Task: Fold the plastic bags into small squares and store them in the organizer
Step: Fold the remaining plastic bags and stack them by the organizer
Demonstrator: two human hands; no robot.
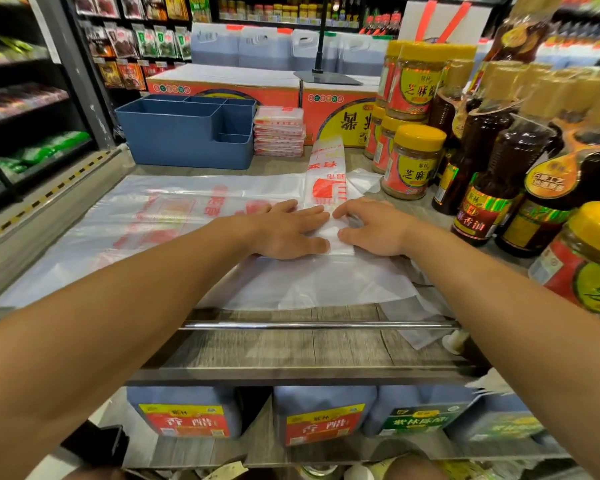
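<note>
Head view: the bag being folded (329, 216) lies as a narrow strip on the wooden shelf (291, 344), well in front of the blue organizer (174, 140), on top of flat spread bags (146, 216). The left hand (284, 230) presses its near end with straight fingers. The right hand (374, 226) curls its fingers onto the fold's edge. A stack of finished squares (279, 133) stands just right of the organizer. Judged best: align edges squarely, squeeze air out, crease firmly before the next turn.

The wood-grain bench (284, 344) carries spread plastic bags (146, 216), a blue organizer (174, 140) far left, jars (409, 161) right.
</note>
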